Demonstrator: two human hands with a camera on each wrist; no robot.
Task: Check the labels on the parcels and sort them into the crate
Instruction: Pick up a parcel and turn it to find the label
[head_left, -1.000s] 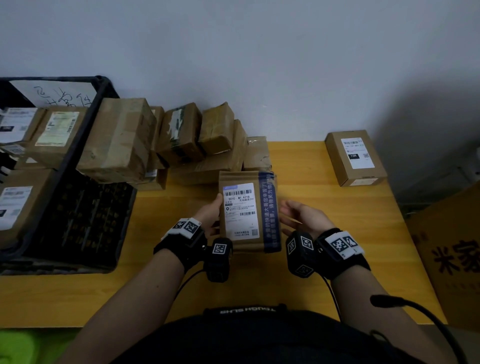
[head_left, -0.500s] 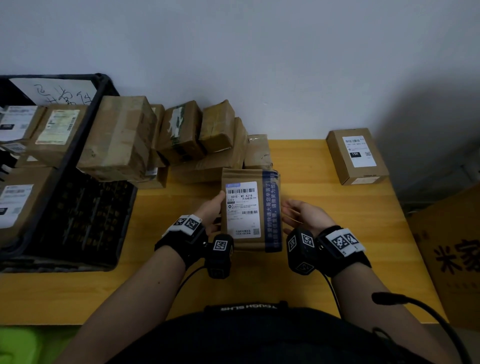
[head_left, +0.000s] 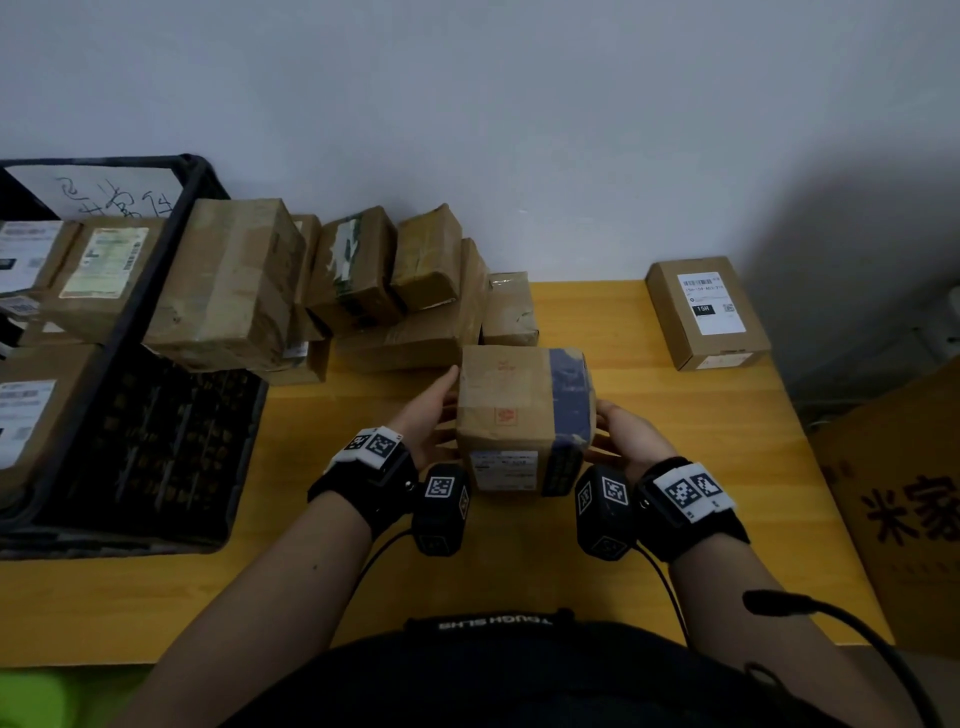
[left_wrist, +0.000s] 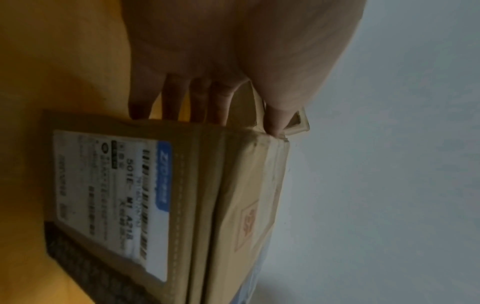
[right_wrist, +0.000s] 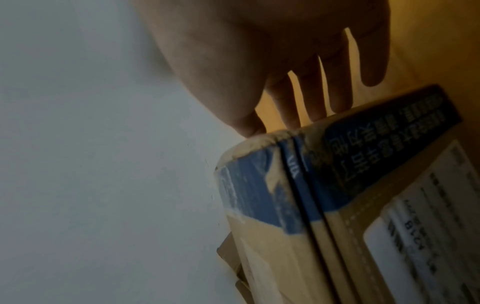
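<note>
The left hand (head_left: 428, 415) lies flat against the left side of the held parcel (head_left: 524, 410), fingers straight and spread. In the left wrist view the fingertips (left_wrist: 221, 111) run behind the box edge and their ends are hidden, while the thumb sits at the box's upper corner. The right hand (head_left: 626, 434) mirrors it on the right side, fingers extended; the right wrist view shows three of its fingers (right_wrist: 291, 109) passing behind the parcel's edge and the little finger standing clear. Neither hand curls around the box: it is pressed between two open palms. Whether the parcel's underside touches the table (head_left: 649, 395) cannot be determined.

The white shipping label (left_wrist: 109, 203) sits on the face turned toward the person. In the head view it is foreshortened and unreadable; in the left wrist view "501E" and a barcode are legible, the rest blurred. A dark blue printed band (right_wrist: 384, 148) wraps the parcel's right end.

Behind the parcel, a cluster of taped brown boxes (head_left: 363, 291) stands against the wall; their labels are not visible. At the left, the black crate (head_left: 171, 291) is cut off by the frame edge. It holds several labelled parcels (head_left: 104, 270), and a handwritten sheet (head_left: 104, 200) lies at its back. At the table's far right corner rests a single labelled box (head_left: 706, 312), well apart from the others. A large carton (head_left: 904, 499) with printed characters stands beyond the table's right edge, partly out of frame. The wall (head_left: 519, 130) is plain and pale; the right corner is in shadow.
</note>
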